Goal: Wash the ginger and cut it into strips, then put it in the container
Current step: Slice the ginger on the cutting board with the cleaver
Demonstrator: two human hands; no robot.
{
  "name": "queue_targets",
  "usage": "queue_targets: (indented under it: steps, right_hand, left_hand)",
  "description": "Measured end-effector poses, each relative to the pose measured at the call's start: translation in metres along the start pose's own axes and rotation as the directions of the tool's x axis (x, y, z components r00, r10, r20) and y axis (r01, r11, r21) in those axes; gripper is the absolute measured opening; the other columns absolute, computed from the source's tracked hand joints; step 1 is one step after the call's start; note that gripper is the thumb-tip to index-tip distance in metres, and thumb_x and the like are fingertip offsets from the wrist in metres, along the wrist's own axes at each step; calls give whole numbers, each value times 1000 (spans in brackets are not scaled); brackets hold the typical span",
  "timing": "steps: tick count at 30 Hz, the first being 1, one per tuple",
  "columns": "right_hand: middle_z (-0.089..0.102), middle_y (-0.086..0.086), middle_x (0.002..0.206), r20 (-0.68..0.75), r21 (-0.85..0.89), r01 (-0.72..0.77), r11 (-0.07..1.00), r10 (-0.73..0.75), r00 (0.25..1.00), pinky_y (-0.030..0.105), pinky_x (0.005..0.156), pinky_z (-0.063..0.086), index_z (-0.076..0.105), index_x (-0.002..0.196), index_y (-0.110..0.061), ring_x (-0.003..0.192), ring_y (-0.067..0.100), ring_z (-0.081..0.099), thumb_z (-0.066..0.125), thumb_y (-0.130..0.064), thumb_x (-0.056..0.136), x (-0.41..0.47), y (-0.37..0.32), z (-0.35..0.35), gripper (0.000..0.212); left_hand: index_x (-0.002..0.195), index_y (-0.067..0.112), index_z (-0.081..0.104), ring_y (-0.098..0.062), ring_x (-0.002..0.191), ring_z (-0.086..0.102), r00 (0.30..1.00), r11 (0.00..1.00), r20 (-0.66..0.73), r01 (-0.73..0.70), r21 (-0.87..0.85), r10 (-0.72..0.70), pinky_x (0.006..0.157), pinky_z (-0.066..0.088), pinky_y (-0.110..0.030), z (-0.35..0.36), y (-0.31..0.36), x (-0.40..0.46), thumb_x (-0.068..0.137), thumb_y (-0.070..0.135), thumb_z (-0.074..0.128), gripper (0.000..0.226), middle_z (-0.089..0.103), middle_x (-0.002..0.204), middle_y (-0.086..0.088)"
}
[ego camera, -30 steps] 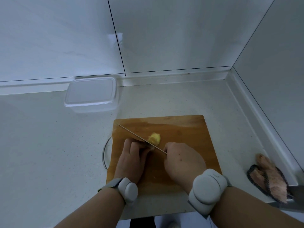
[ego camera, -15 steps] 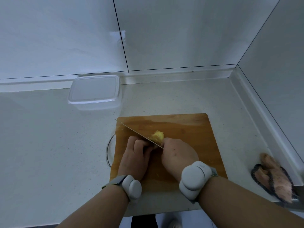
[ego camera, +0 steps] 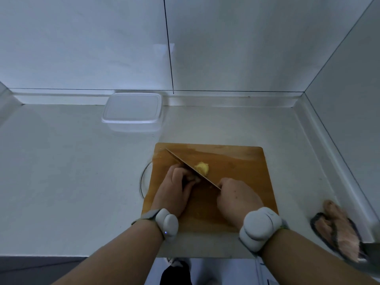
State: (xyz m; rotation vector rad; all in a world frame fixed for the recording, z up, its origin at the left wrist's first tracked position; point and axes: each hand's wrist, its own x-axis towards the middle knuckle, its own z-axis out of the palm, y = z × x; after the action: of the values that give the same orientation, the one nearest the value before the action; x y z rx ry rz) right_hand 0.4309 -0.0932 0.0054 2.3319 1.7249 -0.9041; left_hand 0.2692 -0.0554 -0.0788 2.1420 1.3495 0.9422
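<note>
A single wide-angle head view looks forward and steeply down from above the bench (ego camera: 61,182), facing the tiled wall corner. It sits close over the cutting board (ego camera: 242,171), with both forearms entering from the bottom edge and the walls bowed by the lens.

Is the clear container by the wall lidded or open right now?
Lidded, as far as shows: the container carries a flat clear lid with a raised rim across its top. No ginger shows inside it.
</note>
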Motion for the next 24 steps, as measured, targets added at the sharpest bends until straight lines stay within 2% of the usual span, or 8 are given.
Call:
queue_targets:
  steps: [4, 8, 11, 13, 15, 18, 21, 24]
  right_hand:
    - [65, 1, 92, -33, -30, 9, 1000, -10, 999, 35, 77, 57, 62, 108, -21, 80, 19, 64, 47, -15, 97, -2, 1, 4, 20]
    - [64, 2, 92, -32, -34, 17, 999, -18, 999, 35, 73, 56, 63, 109, -19, 79, 20, 63, 46, -13, 97, -2, 2, 3, 22]
    - [65, 2, 92, -37, -44, 15, 999, -16, 999, 34, 72, 56, 63, 110, -19, 79, 19, 63, 46, -13, 97, -2, 1, 3, 22]
    - [65, 2, 93, -43, -51, 19, 999, -22, 999, 35, 73, 57, 63, 111, -19, 79, 20, 63, 47, -13, 97, -3, 1, 4, 22]
    - [66, 2, 95, -49, -46, 20, 999, -23, 999, 35, 74, 57, 63, 112, -19, 81, 20, 64, 47, -14, 97, -3, 1, 5, 22]
    - [66, 2, 95, -51, -40, 20, 999, -23, 998, 34, 74, 56, 63, 111, -19, 81, 20, 64, 48, -13, 97, -3, 2, 5, 22]
    - [66, 2, 94, -44, -35, 21, 999, -22, 999, 32, 70, 55, 64, 110, -19, 80, 19, 64, 48, -12, 96, -2, 3, 5, 22]
    - [67, 3, 93, -31, -26, 22, 999, -23, 999, 30, 68, 54, 65, 108, -17, 79, 20, 65, 48, -11, 96, -2, 4, 6, 21]
  left_hand:
    - [102, 14, 57, -5, 80, 49, 992, 993, -68, 108, 37, -106, 68, 35, -4, -4, 8, -8, 86, 23, 66, 20, 46, 98, 11]
    - [86, 23, 52, -10, 78, 47, 949, 925, -100, 314, 212, -300, 64, 36, -19, -5, 18, -7, 89, 46, 57, 24, 48, 89, 8]
    - [83, 21, 51, -12, 86, 44, 929, 870, -116, 371, 323, -353, 69, 40, -25, -9, 13, -4, 88, 55, 49, 34, 49, 100, 4]
    - [90, 21, 54, -11, 87, 47, 951, 917, -91, 308, 254, -294, 69, 43, -26, -13, 9, -7, 89, 55, 45, 35, 50, 105, 4]
    - [103, 22, 57, -12, 92, 52, 992, 970, -5, 121, 210, -123, 72, 48, -26, -17, 6, -15, 91, 48, 45, 31, 54, 110, 5]
    - [111, 21, 60, -18, 102, 56, 994, 964, 64, -106, 245, 93, 80, 52, -29, -15, -5, -24, 92, 30, 49, 24, 59, 113, 2]
    - [101, 14, 64, -20, 92, 57, 999, 979, -26, -39, 200, 45, 78, 51, -28, -7, -4, -18, 84, 14, 69, 17, 61, 102, -2]
    - [93, 11, 63, -18, 86, 55, 999, 989, -25, -26, 142, 30, 73, 48, -25, 2, 1, -11, 78, 19, 75, 20, 58, 96, -2]
